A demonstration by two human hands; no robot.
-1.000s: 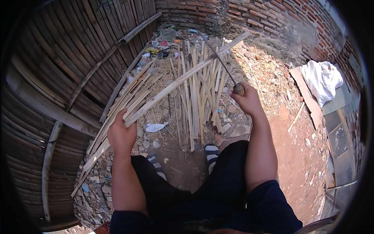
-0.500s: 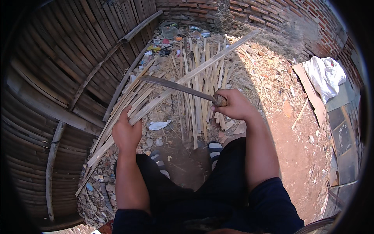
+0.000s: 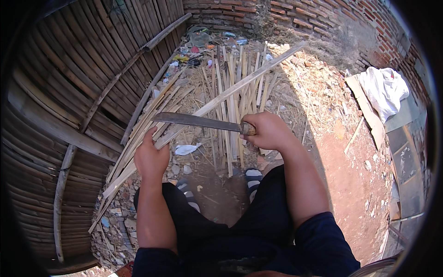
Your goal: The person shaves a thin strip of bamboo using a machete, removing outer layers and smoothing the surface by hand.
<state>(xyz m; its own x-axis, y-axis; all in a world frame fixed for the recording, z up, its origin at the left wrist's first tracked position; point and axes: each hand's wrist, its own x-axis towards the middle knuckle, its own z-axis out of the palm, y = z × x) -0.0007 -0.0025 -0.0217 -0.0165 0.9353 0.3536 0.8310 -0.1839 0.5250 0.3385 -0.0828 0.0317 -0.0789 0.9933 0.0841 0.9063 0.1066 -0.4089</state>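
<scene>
My left hand [image 3: 151,157] is closed around the near end of a long pale wooden strip [image 3: 244,83], which slants away to the far right. In my right hand [image 3: 267,130] is the wooden handle of a machete [image 3: 198,121]. Its dark blade points left and crosses over the strip, with the tip a little beyond my left hand. Whether the blade touches the strip I cannot tell. Beneath the strip, a bundle of thin split strips [image 3: 230,143] lies on the ground in front of my feet. More strips [image 3: 121,177] lie to the left of my left hand.
A slatted bamboo wall [image 3: 69,92] rises at the left, a brick wall [image 3: 221,14] at the back. Rubble and litter cover the ground. At right lie a white sack [image 3: 384,90], a cardboard piece [image 3: 367,111] and flat boards [image 3: 408,166]. My sandalled feet [image 3: 253,180] stand close by.
My right hand has brought the machete nearer and to the left, its blade now lower along the strip. The strip's far end has dipped slightly; my left hand has barely moved.
</scene>
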